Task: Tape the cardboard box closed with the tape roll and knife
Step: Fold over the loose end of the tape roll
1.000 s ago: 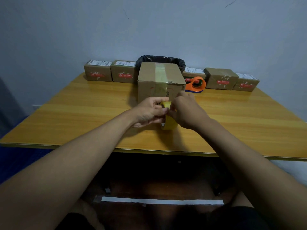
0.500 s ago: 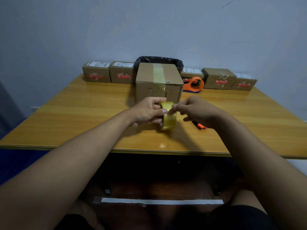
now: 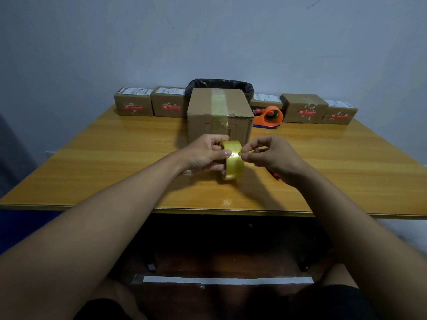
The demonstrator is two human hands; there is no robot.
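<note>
A closed cardboard box [image 3: 219, 109] stands mid-table with a strip of clear tape running over its top and down its front face. Just in front of it my left hand [image 3: 205, 155] grips a yellowish tape roll [image 3: 232, 162], upright on edge above the table. My right hand [image 3: 270, 155] pinches at the roll's top edge with thumb and forefinger, apparently on the tape end. An orange-handled knife [image 3: 275, 175] lies on the table under my right wrist, mostly hidden.
An orange tape dispenser [image 3: 269, 117] sits right of the box. Several small labelled parcels [image 3: 134, 103] line the back of the wooden table [image 3: 115, 158], with a black-lined bin [image 3: 219, 83] behind the box. The table's front edge is near my forearms.
My right hand came off the roll and drifted right, uncovering the knife, then returned with fingertips pinching at the roll's top. The left hand kept holding the roll.
</note>
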